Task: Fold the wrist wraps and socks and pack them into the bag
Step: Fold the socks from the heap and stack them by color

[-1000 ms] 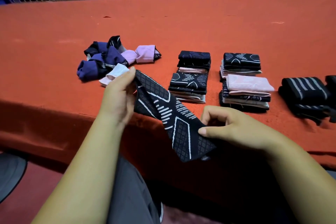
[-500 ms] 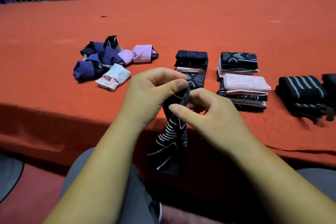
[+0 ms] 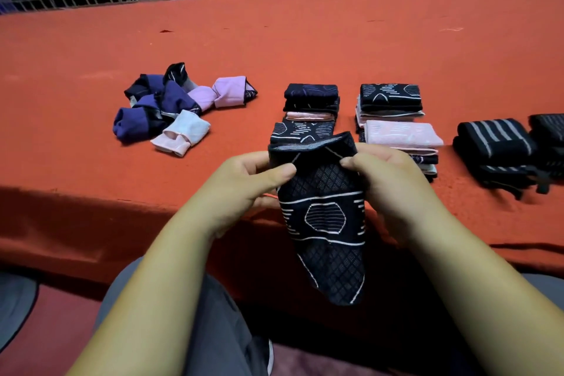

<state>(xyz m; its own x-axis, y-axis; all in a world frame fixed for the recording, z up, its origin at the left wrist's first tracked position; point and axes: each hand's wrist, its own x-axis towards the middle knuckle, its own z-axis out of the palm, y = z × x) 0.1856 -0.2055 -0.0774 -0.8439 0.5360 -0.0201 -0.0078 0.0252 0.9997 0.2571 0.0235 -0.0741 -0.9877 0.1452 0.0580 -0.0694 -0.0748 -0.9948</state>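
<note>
Because the red table (image 3: pixel 305 40) carried folded stacks (image 3: pixel 390 98) to the right, you held the dark patterned sock (image 3: pixel 323 223) off its near edge, hanging toe-down, left hand (image 3: pixel 244 189) and right hand (image 3: pixel 393 189) each pinching a cuff corner, probably to square it for folding.

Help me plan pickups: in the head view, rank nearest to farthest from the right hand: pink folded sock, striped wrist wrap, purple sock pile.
1. pink folded sock, just beyond the right hand.
2. striped wrist wrap, farther right.
3. purple sock pile, far left.
</note>
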